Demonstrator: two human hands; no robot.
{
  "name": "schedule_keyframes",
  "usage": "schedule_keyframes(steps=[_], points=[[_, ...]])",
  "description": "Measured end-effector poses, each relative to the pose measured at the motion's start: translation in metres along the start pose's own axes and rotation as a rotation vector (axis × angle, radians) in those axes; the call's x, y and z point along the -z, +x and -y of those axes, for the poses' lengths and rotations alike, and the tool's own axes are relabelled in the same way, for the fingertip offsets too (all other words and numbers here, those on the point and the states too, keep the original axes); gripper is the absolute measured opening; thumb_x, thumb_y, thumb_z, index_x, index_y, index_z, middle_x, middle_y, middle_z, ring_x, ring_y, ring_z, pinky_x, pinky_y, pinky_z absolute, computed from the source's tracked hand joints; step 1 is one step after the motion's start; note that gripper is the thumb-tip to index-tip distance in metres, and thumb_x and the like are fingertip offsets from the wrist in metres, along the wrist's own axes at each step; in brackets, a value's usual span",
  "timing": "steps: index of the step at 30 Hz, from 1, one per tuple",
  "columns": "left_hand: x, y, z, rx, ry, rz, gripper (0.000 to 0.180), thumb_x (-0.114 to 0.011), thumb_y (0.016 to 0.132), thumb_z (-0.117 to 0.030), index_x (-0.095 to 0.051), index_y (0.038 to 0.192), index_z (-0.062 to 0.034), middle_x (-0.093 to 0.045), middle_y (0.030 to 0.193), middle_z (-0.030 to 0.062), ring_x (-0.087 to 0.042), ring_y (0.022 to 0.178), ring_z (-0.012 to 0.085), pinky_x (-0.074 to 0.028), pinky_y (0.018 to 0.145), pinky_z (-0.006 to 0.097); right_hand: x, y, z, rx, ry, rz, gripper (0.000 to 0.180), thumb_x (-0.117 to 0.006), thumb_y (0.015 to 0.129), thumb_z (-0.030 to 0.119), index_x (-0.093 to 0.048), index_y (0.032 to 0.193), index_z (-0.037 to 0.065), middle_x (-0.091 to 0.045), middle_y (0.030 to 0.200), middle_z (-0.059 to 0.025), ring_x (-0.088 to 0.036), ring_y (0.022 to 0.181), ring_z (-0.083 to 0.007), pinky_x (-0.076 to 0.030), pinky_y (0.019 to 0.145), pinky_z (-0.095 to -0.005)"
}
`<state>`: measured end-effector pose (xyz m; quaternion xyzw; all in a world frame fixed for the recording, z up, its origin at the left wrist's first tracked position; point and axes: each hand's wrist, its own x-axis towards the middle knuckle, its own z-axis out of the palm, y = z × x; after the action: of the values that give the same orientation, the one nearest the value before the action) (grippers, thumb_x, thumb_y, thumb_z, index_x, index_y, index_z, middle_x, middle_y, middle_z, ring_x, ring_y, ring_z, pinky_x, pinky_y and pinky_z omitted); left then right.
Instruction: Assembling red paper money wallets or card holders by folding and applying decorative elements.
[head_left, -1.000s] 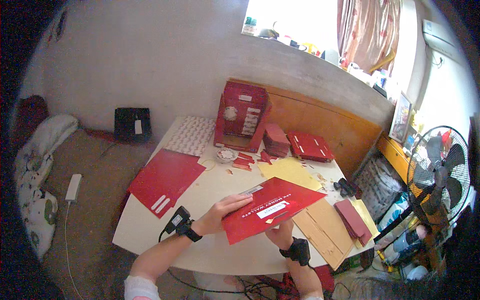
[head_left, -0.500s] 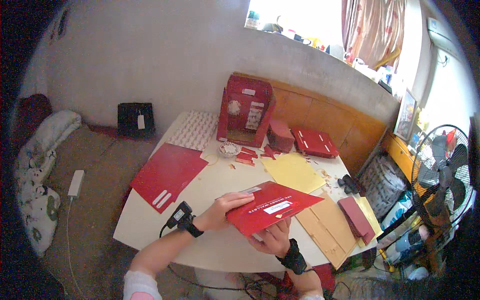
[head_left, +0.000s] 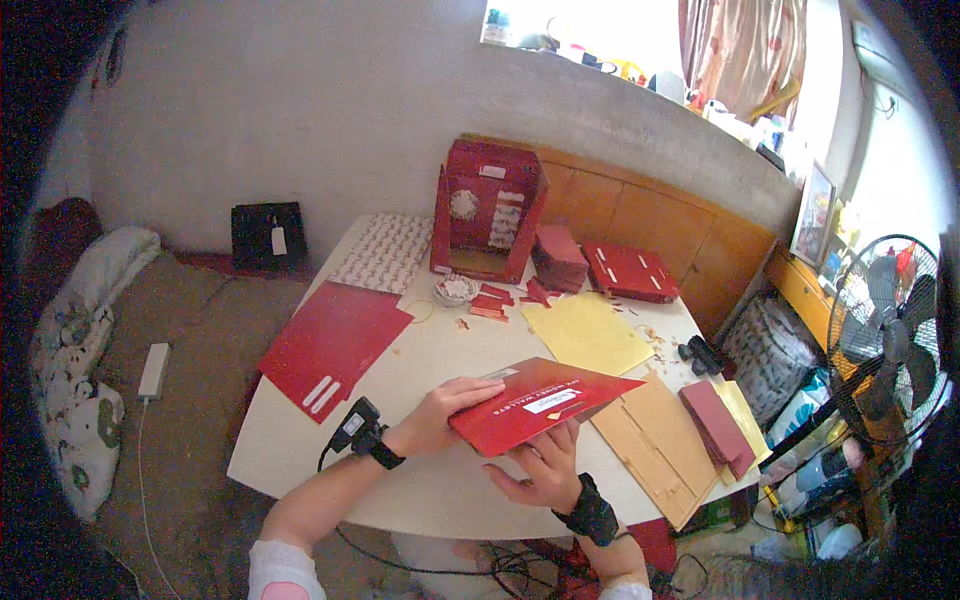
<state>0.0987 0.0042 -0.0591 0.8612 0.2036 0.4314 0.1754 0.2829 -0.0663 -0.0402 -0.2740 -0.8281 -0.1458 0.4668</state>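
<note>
My left hand [head_left: 438,412] grips the left end of a flat red printed cardboard sleeve [head_left: 508,412], held tilted above the near part of the table [head_left: 440,490]. White labels and a small yellow mark show on its face. At the sleeve's near edge is my right hand [head_left: 545,468], its fingertips touching the sleeve and its thumb spread away to the left. Both wrists wear black bands, and a small black device sits by the left one. Right of the sleeve lie a tan board [head_left: 650,455] and a stack of dark red pieces [head_left: 715,428].
Behind lie a yellow sheet [head_left: 585,333] and a red sheet [head_left: 335,345] with white strips. Farther back stand an upright red box [head_left: 450,205], a small bowl [head_left: 455,289] and red stacks [head_left: 628,272]. Orange scraps are scattered about. A black fan [head_left: 895,335] stands at right.
The sleeve has tipped flatter and its near corner has risen a little. My right thumb has come away from the sleeve's edge, and the right fingers have spread.
</note>
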Motion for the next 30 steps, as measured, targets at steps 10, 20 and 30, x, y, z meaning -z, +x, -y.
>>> schedule_keyframes(steps=[10, 20, 30], points=[[0.001, 0.000, 0.000, 0.017, 0.001, -0.007, 0.056, -0.063, 0.063, -0.001, -0.047, 0.116, -0.0047, -0.048, 0.119, 0.0117, -0.045, 0.110, 0.0260, -0.035, 0.092, 0.035, 0.004, 0.007, 0.004, -0.039, 0.023, 0.040, 0.030, -0.071, 0.061, 0.028, -0.062, 0.088, 0.017, -0.056, 0.099, -0.0020, -0.047, 0.100, -0.0254, -0.029, 0.089, -0.0461], [0.001, 0.001, 0.000, 0.020, -0.002, -0.002, 0.058, -0.064, 0.061, 0.000, -0.047, 0.116, -0.0040, -0.049, 0.117, 0.0120, -0.046, 0.108, 0.0262, -0.037, 0.091, 0.034, 0.005, 0.011, 0.005, -0.046, 0.026, 0.051, 0.026, -0.069, 0.063, 0.026, -0.063, 0.087, 0.019, -0.057, 0.096, -0.0012, -0.048, 0.099, -0.0247, -0.028, 0.089, -0.0445], [0.006, 0.005, -0.005, 0.066, -0.060, 0.010, 0.055, -0.063, 0.062, 0.003, -0.047, 0.115, -0.0023, -0.049, 0.116, 0.0130, -0.047, 0.107, 0.0266, -0.037, 0.091, 0.034, 0.008, 0.017, -0.002, 0.021, 0.008, -0.012, 0.026, -0.067, 0.058, 0.013, -0.059, 0.082, 0.005, -0.056, 0.090, -0.0089, -0.051, 0.088, -0.0282, -0.036, 0.080, -0.0411]])
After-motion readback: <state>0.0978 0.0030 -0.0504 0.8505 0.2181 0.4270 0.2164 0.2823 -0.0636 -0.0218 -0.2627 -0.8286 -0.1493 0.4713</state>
